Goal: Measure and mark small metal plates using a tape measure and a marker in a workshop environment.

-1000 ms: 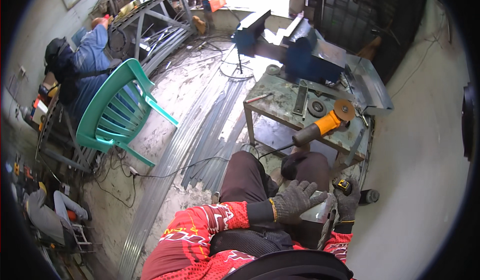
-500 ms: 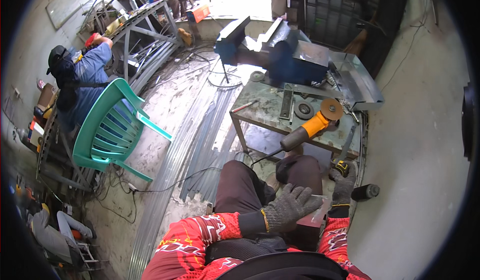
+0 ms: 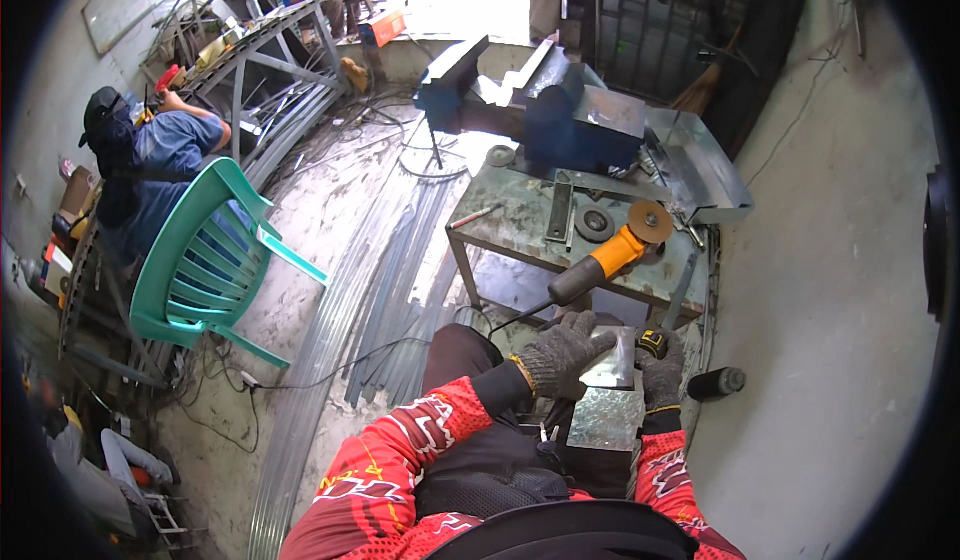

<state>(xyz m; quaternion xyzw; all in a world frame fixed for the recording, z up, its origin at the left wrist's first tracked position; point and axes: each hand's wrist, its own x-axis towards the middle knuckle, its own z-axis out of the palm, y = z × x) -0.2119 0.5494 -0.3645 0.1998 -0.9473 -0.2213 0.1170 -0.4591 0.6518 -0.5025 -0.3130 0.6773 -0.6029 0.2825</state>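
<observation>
My left hand (image 3: 563, 353), in a grey knit glove, is closed at the left edge of a shiny sheet-metal piece (image 3: 606, 418) over my lap. Its fingers lie partly across the metal's far section, and the grip underneath is hidden. On the right side of the piece, my gloved right hand (image 3: 660, 372) is closed round a yellow-and-black tape measure (image 3: 653, 343). Beyond my hands an orange angle grinder (image 3: 612, 257) with a brown disc rests on a metal work table (image 3: 490, 198).
A blue bench vise (image 3: 585, 125) stands on the table beside a bent metal tray (image 3: 700, 165). A black bottle-like cylinder (image 3: 717, 384) lies by the right wall. Long metal profiles (image 3: 375, 300) and cables cover the floor. A co-worker (image 3: 170, 155) sits behind a green chair (image 3: 215, 260).
My left hand has moved forward from over my lap onto the sheet-metal piece, which now shows broadly between my hands. My right hand, with the tape measure, has shifted slightly left.
</observation>
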